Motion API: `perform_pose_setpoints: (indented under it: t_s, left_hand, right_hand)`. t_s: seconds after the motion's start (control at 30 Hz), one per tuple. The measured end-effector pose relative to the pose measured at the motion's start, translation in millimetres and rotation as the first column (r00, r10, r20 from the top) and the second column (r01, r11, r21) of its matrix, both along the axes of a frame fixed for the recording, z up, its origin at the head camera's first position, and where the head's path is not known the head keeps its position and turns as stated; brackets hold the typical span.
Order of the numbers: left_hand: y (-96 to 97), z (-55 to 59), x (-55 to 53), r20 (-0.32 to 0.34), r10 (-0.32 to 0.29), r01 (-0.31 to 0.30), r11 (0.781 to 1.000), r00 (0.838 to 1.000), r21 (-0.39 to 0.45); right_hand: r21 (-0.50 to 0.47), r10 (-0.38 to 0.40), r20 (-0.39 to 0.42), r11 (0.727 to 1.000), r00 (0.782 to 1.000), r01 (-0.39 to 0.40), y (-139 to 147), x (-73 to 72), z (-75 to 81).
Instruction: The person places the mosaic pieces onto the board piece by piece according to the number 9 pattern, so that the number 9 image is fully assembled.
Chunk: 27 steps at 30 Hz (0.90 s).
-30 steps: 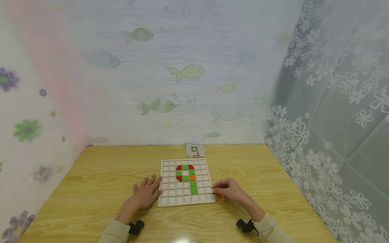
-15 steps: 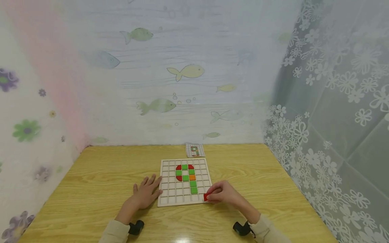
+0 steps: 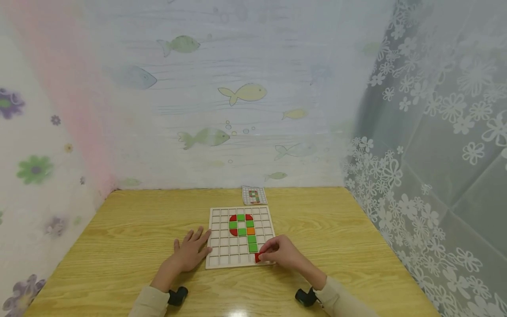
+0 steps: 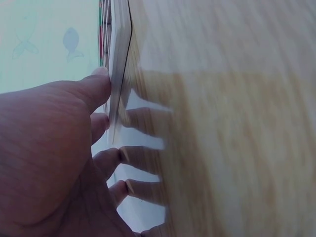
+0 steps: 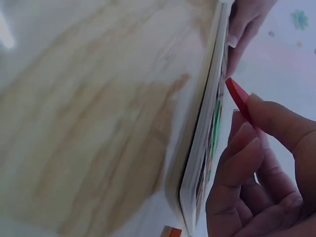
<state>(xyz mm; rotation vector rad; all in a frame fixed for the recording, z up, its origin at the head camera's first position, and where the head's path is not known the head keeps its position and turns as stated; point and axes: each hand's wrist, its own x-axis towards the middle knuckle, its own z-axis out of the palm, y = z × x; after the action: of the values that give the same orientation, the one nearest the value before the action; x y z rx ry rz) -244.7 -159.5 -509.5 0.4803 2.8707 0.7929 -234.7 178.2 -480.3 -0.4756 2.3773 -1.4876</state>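
Observation:
A pale wooden grid board (image 3: pixel 220 259) lies on the table. On it, green (image 3: pixel 252 248), red and one orange tile (image 3: pixel 251 231) form a shape like a 9. My right hand (image 3: pixel 282 252) pinches a red tile (image 5: pixel 239 98) between thumb and fingers, tilted over the board's front row just below the lowest green tile. The left hand (image 3: pixel 190 254) rests with spread fingers at the board's left edge, its thumb (image 4: pixel 101 81) touching the rim in the left wrist view.
A small printed card (image 3: pixel 255 196) with a matching 9 pattern lies behind the board. An orange-red piece (image 5: pixel 171 231) sits on the table beside the board's right side. The wood-grain table (image 3: pixel 158 211) meets a fish-patterned wall (image 3: pixel 245 145) at the back.
My right hand has moved left from the board's right edge, where it took up the red tile, carrying it over the front row. The left hand has stayed put.

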Motion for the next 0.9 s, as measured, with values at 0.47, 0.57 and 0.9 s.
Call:
perform_pose_setpoints:
  t_s: [0.47,0.57,0.9]
  left_hand:
    - [1.0,1.6,-0.5,0.006,0.005,-0.005,1.0,1.0,-0.016]
    - [3.0,9.1,2.6,0.023,0.006,-0.006,1.0,1.0,-0.02]
    - [8.3,27.3,10.9,0.064,0.011,-0.007,0.998,0.998,-0.062]
  right_hand:
    - [0.175,0.058,-0.181,0.984,0.982,-0.026,-12.8,-9.6,-0.4]
    - [0.208,0.072,-0.196,0.978,0.978,-0.031,-13.8,-12.1,-1.3]
    - [0.23,0.078,-0.171,0.972,0.982,-0.037,-14.8,-13.6,-1.9]
